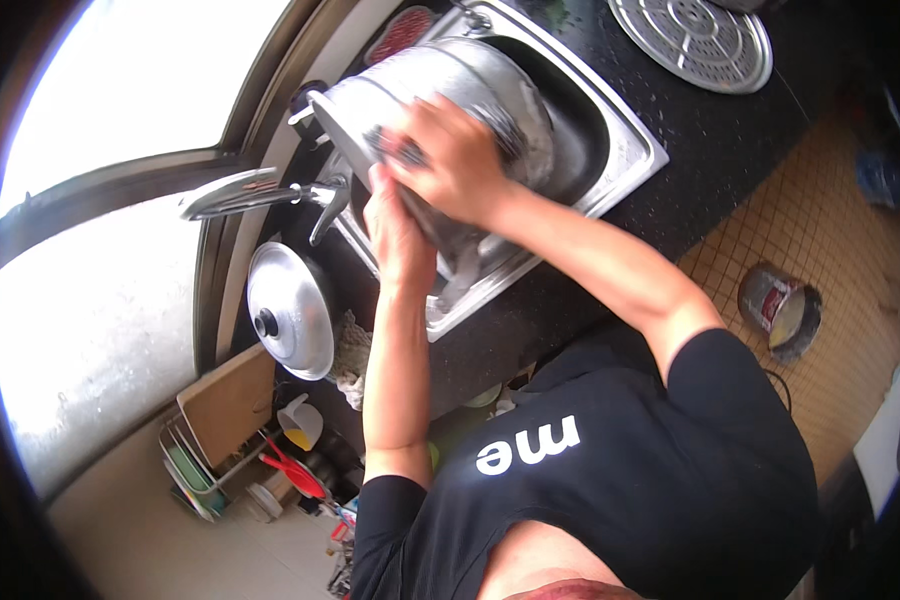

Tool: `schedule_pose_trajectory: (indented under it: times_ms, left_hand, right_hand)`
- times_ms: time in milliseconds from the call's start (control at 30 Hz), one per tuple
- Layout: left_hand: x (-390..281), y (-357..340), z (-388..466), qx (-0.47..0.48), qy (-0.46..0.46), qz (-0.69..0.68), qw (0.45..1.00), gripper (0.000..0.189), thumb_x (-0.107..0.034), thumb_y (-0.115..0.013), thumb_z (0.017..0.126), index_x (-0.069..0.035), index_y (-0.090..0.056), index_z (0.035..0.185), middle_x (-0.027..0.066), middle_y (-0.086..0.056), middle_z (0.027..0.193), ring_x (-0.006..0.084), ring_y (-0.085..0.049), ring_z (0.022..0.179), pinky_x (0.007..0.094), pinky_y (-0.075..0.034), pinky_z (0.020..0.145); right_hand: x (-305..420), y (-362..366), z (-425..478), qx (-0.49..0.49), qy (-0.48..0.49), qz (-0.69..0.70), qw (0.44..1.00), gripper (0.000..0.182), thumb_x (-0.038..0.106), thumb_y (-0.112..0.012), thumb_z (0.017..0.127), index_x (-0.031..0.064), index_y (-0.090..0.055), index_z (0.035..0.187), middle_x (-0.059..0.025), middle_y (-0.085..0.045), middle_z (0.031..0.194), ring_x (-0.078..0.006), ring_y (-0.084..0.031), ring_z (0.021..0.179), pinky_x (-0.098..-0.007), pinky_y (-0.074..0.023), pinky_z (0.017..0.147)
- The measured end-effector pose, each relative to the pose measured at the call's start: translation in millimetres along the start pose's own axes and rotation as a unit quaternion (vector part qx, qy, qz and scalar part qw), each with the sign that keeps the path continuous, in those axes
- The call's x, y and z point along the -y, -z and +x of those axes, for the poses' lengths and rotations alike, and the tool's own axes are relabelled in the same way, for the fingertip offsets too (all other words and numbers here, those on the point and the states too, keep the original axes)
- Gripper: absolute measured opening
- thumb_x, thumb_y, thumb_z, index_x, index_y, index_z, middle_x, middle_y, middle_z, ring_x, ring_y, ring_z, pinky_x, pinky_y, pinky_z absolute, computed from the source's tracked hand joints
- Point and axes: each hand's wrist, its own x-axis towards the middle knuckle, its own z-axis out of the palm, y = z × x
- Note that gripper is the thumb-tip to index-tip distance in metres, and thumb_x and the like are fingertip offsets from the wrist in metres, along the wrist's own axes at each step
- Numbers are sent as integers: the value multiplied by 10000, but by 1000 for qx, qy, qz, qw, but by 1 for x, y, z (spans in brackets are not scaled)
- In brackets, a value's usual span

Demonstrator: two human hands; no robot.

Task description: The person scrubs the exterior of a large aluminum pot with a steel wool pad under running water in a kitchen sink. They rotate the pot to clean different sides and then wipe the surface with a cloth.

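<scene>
A large silvery metal pot lies tilted on its side in the stainless steel sink. At its near rim, my left hand grips the edge, thumb on top. My right hand, blurred by motion, is pressed against the pot's side just above my left hand. Its fingers are closed around a small dark scrubber, whose exact kind is unclear. The pot's side has a dull, wet look near its base. Part of the sink basin is hidden by the pot and my arms.
The faucet juts out left of the sink. A domed metal lid with a black knob stands below it. A perforated steamer tray lies on the black counter. A rack with a cutting board is lower left; a bucket is at right.
</scene>
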Motion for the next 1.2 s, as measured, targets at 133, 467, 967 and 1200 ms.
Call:
schedule_pose_trajectory:
  times_ms: [133, 467, 967, 1200]
  left_hand:
    - [7, 6, -1, 32, -40, -12, 999, 398, -354, -375, 951, -8, -509, 1095, 104, -597, 1011, 163, -586, 885, 301, -471, 798]
    - [-1, -10, 7, -54, -66, 37, 996, 364, -326, -393, 949, -17, -502, 1108, 80, -574, 1024, 159, -553, 915, 301, -445, 817]
    - [2, -25, 10, -94, -107, 118, 983, 195, -189, -477, 926, -45, -539, 1041, 36, -600, 963, 103, -558, 843, 254, -441, 757]
    - [7, -22, 10, -90, -104, 137, 981, 207, -133, -500, 910, -20, -525, 1082, 49, -606, 995, 110, -570, 848, 258, -453, 748]
  right_hand:
    - [9, 20, -48, -13, 75, 46, 996, 130, 104, -637, 647, 109, -520, 704, -21, -562, 733, -227, -545, 705, -335, -460, 598]
    - [1, 10, -27, 12, 37, -1, 999, 182, 161, -662, 653, 131, -519, 761, -49, -588, 794, -240, -560, 748, -354, -482, 648]
    - [-27, 26, -40, -51, 58, -13, 997, 210, 116, -658, 637, 132, -513, 787, -16, -545, 789, -221, -531, 724, -324, -458, 620]
    - [-58, 40, 2, -61, -12, -88, 994, 172, 164, -648, 678, 115, -526, 790, -56, -574, 802, -264, -553, 783, -377, -455, 681]
